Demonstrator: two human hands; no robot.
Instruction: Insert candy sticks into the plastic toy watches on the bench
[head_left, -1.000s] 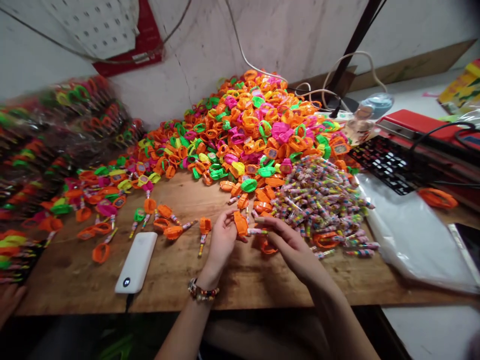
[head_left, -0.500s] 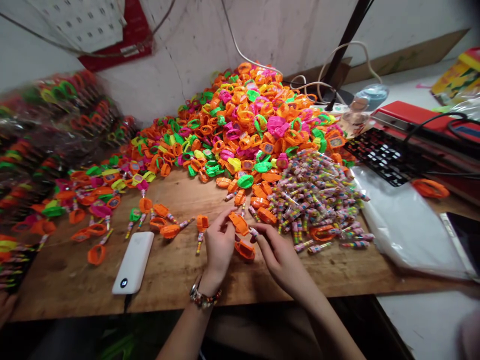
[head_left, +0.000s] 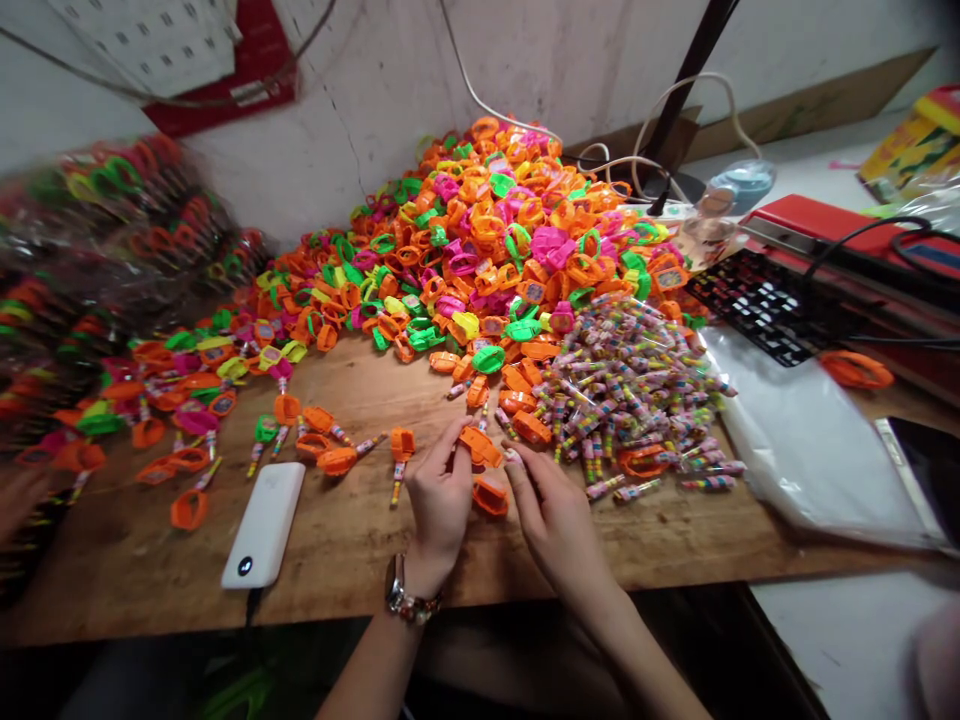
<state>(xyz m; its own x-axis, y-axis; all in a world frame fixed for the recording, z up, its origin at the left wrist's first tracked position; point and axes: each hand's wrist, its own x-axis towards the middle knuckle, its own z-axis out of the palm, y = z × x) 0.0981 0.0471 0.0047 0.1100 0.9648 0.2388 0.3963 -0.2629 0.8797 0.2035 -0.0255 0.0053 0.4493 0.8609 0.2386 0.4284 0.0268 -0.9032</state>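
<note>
Between the fingers of my left hand (head_left: 442, 498) is an orange toy watch (head_left: 481, 447), tilted with its face up. My right hand (head_left: 553, 510) pinches a small wrapped candy tube (head_left: 513, 456) against or close beside the watch's right end; whether the two touch I cannot tell. Just below them another orange toy watch (head_left: 490, 497) lies on the wooden table (head_left: 337, 560). To the left rests an orange watch with a candy tube (head_left: 397, 485) attached. A heap of wrapped candy tubes (head_left: 630, 390) lies right of my hands, in front of a large pile of coloured toy watches (head_left: 480, 240).
A white power bank (head_left: 264, 525) with a cable lies at the left. Bagged watches (head_left: 112, 230) are stacked far left, near another person's blurred hand (head_left: 19, 500). Clear plastic bags (head_left: 810, 450), a phone (head_left: 919, 470) and a red device (head_left: 810, 225) are on the right.
My left wrist has turned slightly, and the watch and candy tube remain in my fingers. At the far left edge, the other person's hand has moved up into view.
</note>
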